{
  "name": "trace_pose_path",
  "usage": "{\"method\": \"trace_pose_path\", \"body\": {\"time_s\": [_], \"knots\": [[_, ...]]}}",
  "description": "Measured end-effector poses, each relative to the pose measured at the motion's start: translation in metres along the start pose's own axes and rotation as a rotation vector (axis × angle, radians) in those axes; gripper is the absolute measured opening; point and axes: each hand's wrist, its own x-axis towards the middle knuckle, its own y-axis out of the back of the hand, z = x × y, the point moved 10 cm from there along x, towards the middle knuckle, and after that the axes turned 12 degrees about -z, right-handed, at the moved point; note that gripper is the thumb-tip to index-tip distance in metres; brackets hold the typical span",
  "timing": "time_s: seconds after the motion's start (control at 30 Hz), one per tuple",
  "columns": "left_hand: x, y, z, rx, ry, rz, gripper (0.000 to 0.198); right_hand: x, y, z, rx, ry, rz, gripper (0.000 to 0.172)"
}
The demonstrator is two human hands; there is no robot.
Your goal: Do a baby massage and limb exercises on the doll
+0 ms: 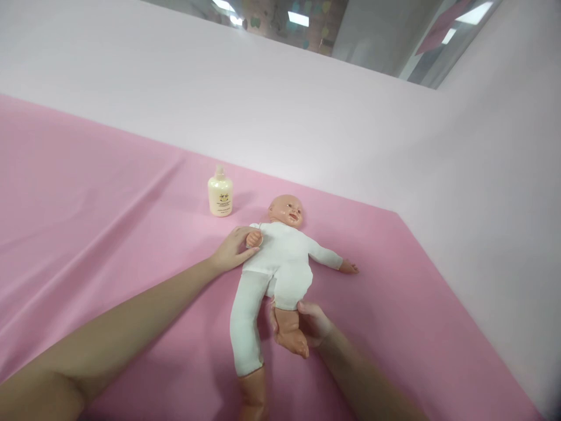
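A baby doll (283,248) with a white cloth body lies on its back on a pink cloth, head toward the wall. My left hand (234,248) is closed around the doll's arm by its small fist, at the left side of the chest. Around the doll's lower leg, just above the bare foot, my right hand (312,323) is wrapped; that leg is bent and lifted. Some of my right fingers are hidden behind the leg. The other leg stretches toward me, and the other arm reaches out to the right.
A cream-coloured pump bottle (220,193) stands upright left of the doll's head. The pink cloth (109,193) has creases at the left. White walls (263,117) rise behind and to the right, with a window (368,41) above.
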Motion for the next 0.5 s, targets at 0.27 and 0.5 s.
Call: {"method": "trace_pose_path", "body": {"time_s": [0.27,0.5], "knots": [[0.001,0.001,0.000,-0.016,0.013,-0.002,0.039,-0.001,-0.002,0.007,0.034,-0.068,-0.050,0.057],[0.003,0.001,-0.001,-0.019,0.017,-0.010,0.039,-0.004,0.001,0.013,0.021,-0.111,-0.044,0.057]]}}
